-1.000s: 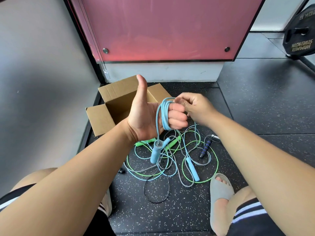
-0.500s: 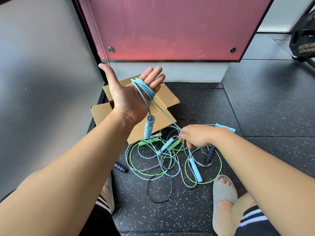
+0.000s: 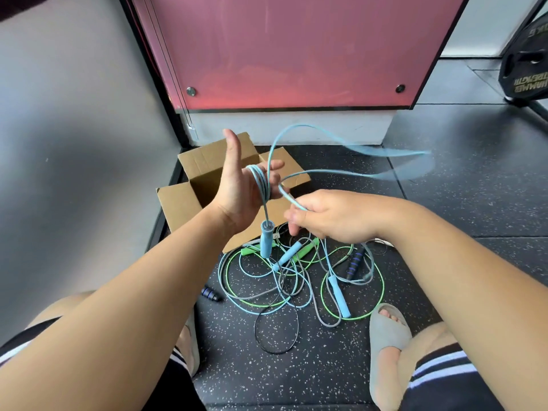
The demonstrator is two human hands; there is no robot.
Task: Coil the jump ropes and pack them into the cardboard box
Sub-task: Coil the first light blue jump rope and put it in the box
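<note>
My left hand (image 3: 237,188) is held up over the open cardboard box (image 3: 189,200), thumb raised and fingers stretched out. Several turns of a light-blue jump rope (image 3: 262,185) are wound round those fingers, and one blue handle (image 3: 266,241) dangles below the palm. My right hand (image 3: 332,218), just right of the left, pinches the same rope. Its free length whips out to the right in a blurred loop (image 3: 385,155). On the floor below lies a tangle of ropes: green (image 3: 381,292), light blue with handles (image 3: 339,296), grey and black (image 3: 275,348).
A dark blue-ringed handle (image 3: 354,265) lies in the pile and another (image 3: 210,293) at its left. My sandalled feet (image 3: 385,330) flank the pile. A pink panel (image 3: 296,54) and grey wall (image 3: 74,143) close the corner behind the box. A weight plate (image 3: 527,75) stands far right.
My right hand has risen from the pile to beside the left hand, bringing the rope up. The rope's free part now swings out to the right. The left hand has turned slightly.
</note>
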